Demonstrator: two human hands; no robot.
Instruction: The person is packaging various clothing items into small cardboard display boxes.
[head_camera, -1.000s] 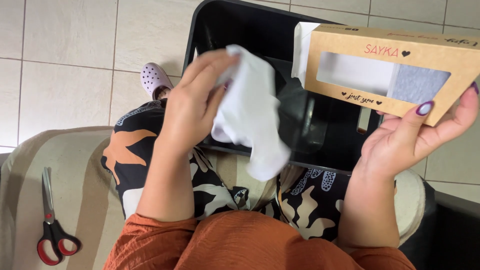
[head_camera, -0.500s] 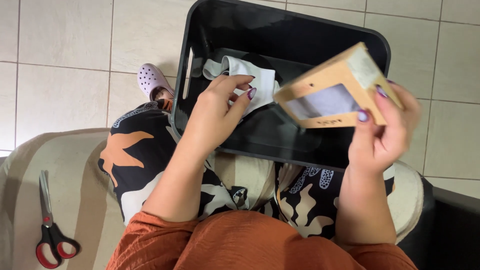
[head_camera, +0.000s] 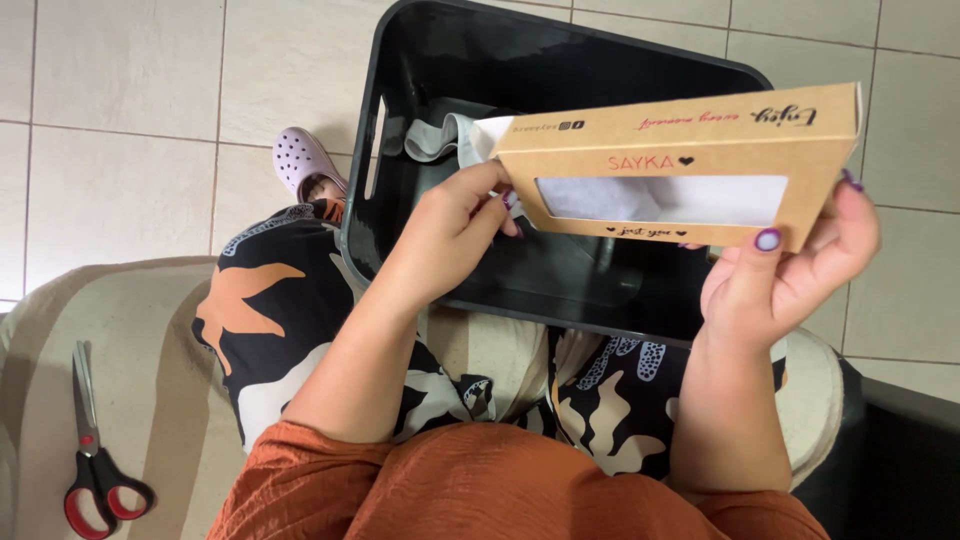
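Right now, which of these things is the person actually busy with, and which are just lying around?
In use:
- kraft cardboard window box, held by the right hand
- left hand at the box's open end
- white garment lying in the black plastic bin

Lying about:
- red-handled scissors on the striped sofa
- lilac clog on the tiled floor

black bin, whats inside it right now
A white cloth lies in the black bin near its left wall. The cardboard box, held by the right hand with the left hand at its end, hides much of the bin's floor.
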